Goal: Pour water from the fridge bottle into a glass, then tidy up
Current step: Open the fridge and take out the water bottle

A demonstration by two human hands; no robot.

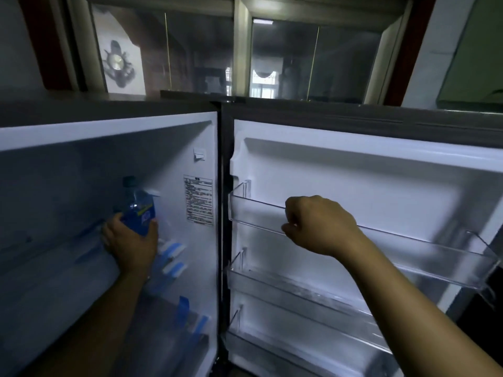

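The fridge stands open in front of me, its white inner wall [198,148] lit. A clear water bottle [137,205] with a dark cap and a blue label is upright inside the fridge compartment, above a glass shelf. My left hand [130,243] is wrapped around the bottle's lower half. My right hand [318,224] is curled over the front rim of the top clear door bin [408,251] on the open fridge door. No glass is in view.
The open door [353,175] carries two more clear bins [299,292] below, all without contents. Blue tape strips [174,251] hold the shelves inside the fridge. Behind the fridge top is a dark window [299,63].
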